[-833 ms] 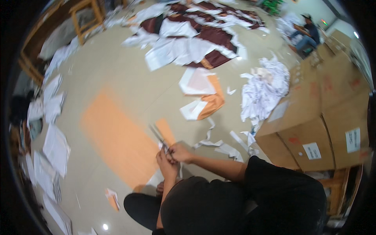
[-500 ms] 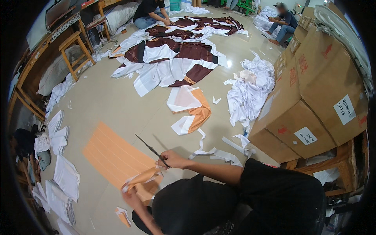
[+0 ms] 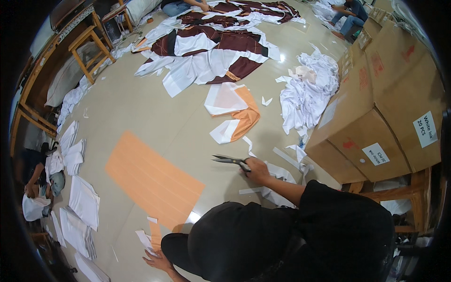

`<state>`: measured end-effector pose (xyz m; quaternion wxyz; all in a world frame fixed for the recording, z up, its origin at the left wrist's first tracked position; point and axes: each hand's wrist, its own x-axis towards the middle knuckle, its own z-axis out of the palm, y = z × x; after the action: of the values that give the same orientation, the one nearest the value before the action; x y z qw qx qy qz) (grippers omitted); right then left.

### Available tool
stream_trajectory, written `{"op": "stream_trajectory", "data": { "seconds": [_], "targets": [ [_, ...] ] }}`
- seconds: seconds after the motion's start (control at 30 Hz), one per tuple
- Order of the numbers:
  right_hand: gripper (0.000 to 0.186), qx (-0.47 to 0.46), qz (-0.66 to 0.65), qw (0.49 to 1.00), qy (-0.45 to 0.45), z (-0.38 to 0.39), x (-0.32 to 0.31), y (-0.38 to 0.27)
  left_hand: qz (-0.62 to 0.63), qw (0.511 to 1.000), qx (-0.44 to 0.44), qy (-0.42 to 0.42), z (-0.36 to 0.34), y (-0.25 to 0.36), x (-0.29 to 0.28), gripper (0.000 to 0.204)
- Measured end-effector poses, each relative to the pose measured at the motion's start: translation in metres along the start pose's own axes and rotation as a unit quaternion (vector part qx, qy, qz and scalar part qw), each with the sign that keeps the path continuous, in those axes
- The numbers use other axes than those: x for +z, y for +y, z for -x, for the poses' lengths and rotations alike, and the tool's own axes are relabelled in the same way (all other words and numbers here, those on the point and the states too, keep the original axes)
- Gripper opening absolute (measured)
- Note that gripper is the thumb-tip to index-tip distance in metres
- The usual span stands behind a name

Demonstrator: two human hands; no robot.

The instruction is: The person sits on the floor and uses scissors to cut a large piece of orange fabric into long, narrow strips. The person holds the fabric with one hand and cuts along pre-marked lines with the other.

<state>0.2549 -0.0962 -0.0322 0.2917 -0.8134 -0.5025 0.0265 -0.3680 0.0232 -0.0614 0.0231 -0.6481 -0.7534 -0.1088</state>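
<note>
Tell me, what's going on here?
Someone is working over cloth on the floor. The right hand holds black scissors, blades slightly apart and clear of the cloth. The left hand is low, fingers spread, beside small orange-and-white pieces. A striped orange sheet lies flat ahead, with maroon-and-white fabric farther off.

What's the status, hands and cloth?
Right hand holding scissors. Left hand open, beside small pieces. Orange sheet on floor. White scraps near right forearm.
</note>
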Motion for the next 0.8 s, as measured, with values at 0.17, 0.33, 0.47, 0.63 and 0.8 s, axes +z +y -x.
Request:
{"op": "stream_trajectory", "data": {
  "seconds": [0.17, 0.33, 0.47, 0.63, 0.8],
  "targets": [
    [0.038, 0.052, 0.069, 0.994, 0.063, 0.05, -0.044, 0.066, 0.075, 0.996, -0.02, -0.05, 0.006, -0.013, 0.02, 0.063],
    [0.039, 0.178, 0.103, 0.977, 0.063, 0.077, -0.085, 0.111, -0.102, 0.986, -0.129, -0.028, -0.004, -0.011, 0.02, 0.055],
    [0.039, 0.131, 0.095, 0.981, 0.105, 0.064, -0.095, 0.084, 0.128, 0.991, -0.042, -0.009, -0.045, 0.028, 0.0, 0.06],
    [0.037, -0.013, -0.019, 0.999, 0.033, 0.022, -0.066, 0.011, 0.273, 0.947, 0.099, -0.134, -0.092, 0.156, -0.033, 0.068],
    [0.037, -0.042, -0.083, 0.993, -0.077, -0.002, -0.032, -0.045, 0.173, 0.947, 0.158, -0.218, -0.097, 0.276, -0.011, 0.084]
  ]
}}
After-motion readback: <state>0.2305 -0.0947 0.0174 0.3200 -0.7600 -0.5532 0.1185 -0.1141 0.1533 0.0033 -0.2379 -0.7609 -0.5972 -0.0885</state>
